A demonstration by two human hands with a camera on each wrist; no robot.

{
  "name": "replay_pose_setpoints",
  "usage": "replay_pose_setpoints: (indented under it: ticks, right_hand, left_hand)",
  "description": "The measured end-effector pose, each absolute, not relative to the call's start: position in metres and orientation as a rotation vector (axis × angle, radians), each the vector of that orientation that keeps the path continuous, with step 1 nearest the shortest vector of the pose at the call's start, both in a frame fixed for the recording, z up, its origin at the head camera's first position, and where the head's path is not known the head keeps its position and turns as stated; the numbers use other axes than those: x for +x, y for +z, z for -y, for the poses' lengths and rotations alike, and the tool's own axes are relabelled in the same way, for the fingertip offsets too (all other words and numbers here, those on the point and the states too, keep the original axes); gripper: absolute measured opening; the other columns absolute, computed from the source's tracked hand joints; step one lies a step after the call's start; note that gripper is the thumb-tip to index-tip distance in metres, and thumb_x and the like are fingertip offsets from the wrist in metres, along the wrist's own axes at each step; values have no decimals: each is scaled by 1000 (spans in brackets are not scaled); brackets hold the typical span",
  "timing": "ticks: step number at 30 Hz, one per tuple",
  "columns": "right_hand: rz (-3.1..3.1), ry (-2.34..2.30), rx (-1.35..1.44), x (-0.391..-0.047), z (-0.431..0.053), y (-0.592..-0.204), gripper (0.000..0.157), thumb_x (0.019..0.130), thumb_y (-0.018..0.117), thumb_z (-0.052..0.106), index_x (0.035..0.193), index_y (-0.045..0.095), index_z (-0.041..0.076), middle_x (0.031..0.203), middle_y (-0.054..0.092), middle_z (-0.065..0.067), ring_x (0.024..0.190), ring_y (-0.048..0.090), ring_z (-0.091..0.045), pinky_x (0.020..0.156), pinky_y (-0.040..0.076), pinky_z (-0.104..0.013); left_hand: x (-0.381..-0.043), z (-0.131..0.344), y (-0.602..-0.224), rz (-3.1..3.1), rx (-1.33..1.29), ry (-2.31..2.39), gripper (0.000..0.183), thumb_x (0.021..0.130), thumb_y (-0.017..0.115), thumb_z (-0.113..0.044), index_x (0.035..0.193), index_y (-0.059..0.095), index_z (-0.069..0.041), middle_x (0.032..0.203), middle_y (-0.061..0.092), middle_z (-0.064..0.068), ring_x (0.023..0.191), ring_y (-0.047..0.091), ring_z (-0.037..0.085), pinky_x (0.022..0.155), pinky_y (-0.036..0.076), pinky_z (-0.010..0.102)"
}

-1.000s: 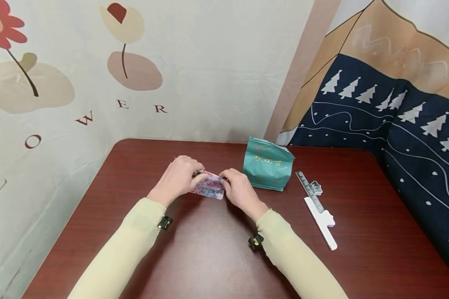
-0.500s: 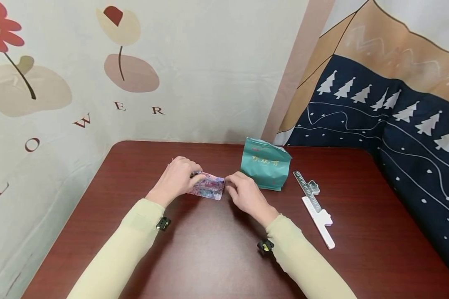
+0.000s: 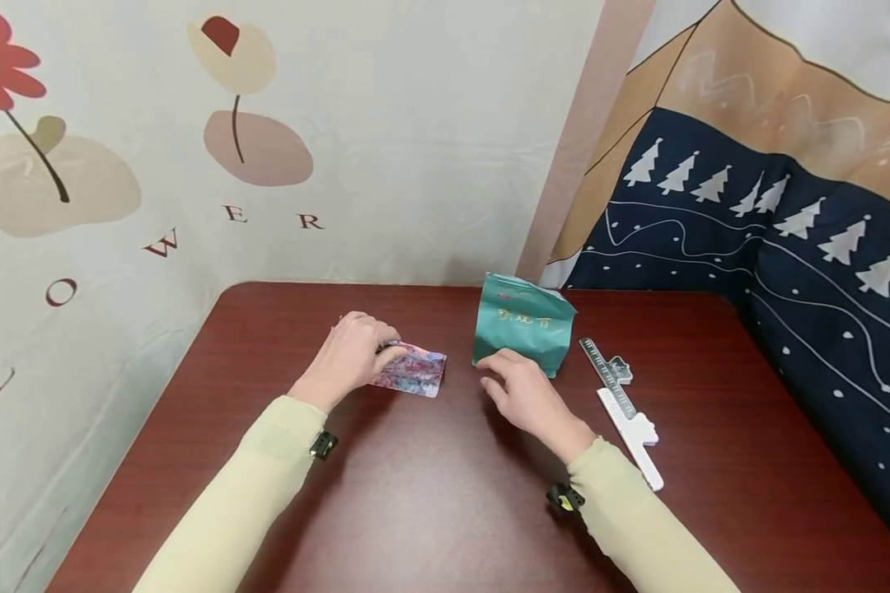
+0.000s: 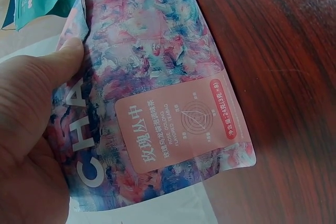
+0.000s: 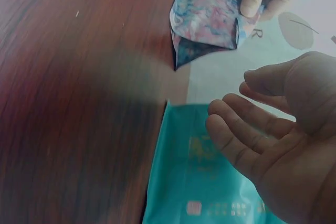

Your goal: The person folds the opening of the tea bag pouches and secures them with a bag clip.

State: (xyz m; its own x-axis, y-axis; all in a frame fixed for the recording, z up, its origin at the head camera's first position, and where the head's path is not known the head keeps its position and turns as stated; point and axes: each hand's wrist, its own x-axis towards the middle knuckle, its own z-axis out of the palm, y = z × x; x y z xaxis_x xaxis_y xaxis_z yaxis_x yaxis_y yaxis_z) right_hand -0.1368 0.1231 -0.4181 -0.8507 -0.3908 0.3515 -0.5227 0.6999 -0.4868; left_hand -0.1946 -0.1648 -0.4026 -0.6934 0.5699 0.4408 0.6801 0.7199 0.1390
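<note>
My left hand (image 3: pixel 350 350) pinches the top of a pink, purple and blue tea bag pouch (image 4: pixel 152 77), its thumb across the front near the folded upper edge. The pouch's pink label, printed with "Rose Oolong Flavored Teabag", faces the left wrist camera. To the right, my right hand (image 3: pixel 526 391) holds nothing, its fingers loosely bent and apart from the thumb. It overlaps the lower front of an upright teal pouch (image 3: pixel 528 321) with gold lettering in the head view. In the right wrist view, the fingers (image 5: pixel 236 135) show in front of that teal pouch.
A long white sealing clip (image 3: pixel 630 441), swung open with a ridged grey strip, lies on the dark red wooden table (image 3: pixel 445 511) right of the teal pouch. Behind the table hang a pale flower-print cloth (image 3: pixel 415 165) and a navy one with trees (image 3: pixel 682 231).
My right hand has let go of the patterned pouch's right end and moved right, toward the front of the teal pouch. The left hand keeps its hold almost in place.
</note>
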Motion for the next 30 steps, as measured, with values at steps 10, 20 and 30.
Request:
replay_pose_setpoints:
  ticks: [10, 20, 30]
  right_hand:
    - [2723, 833, 670, -130, -160, -417, 22, 93, 73, 2, 115, 73, 1, 107, 71, -9, 87, 66, -21, 78, 58, -40]
    - [2739, 776, 624, -120, -188, -414, 22, 91, 74, 0, 113, 73, -1, 106, 71, -11, 85, 66, -22, 75, 58, -39]
    - [2849, 724, 466, -111, -216, -413, 23, 92, 73, 4, 115, 73, 1, 109, 70, -11, 87, 64, -24, 76, 56, -43]
  left_hand:
    - [-195, 165, -406, 2566, -965, -415, 19, 88, 84, -26, 83, 76, -9, 77, 74, 2, 73, 69, 23, 91, 51, 46]
    - [-195, 166, -403, 2573, -973, -404, 20, 89, 83, -26, 81, 75, -9, 75, 73, 2, 73, 69, 23, 92, 51, 46]
    - [-197, 166, -404, 2533, -993, -410, 21, 87, 84, -25, 79, 73, -10, 73, 72, 1, 70, 68, 23, 89, 51, 46]
